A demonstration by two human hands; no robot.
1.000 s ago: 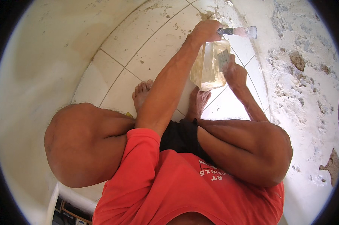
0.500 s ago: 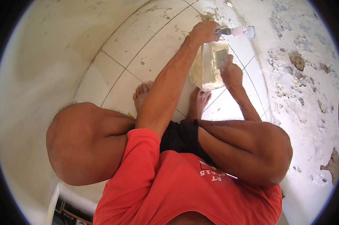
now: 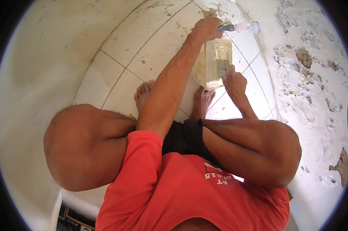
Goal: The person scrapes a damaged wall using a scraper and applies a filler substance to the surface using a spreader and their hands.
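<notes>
A pale, see-through plastic jug cut open along one side (image 3: 199, 73) lies in front of my feet. At its far end, my left hand (image 3: 207, 29) is closed around the dark handle of a putty knife (image 3: 247, 27). That knife's blade, smeared whitish and pinkish, points right toward the wall. Whether these fingers also grip the jug's rim is hidden. My right hand (image 3: 235, 82) is closed on a flat scraper (image 3: 222, 68) at the jug's right side. Its grey blade lies inside the jug, against yellowish-white residue; its handle is mostly covered by my fingers.
My bare feet (image 3: 202, 103) stand on white floor tiles (image 3: 116, 82) with scattered crumbs. On the right rises a patchy wall (image 3: 293, 111) with chipped holes; a smooth cream wall (image 3: 39, 84) curves along the left. Dark items (image 3: 72, 219) sit at the lower left.
My right hand has drawn the scraper nearer to me inside the jug, toward its near end. My left hand keeps hold of the putty knife, almost in the same place.
</notes>
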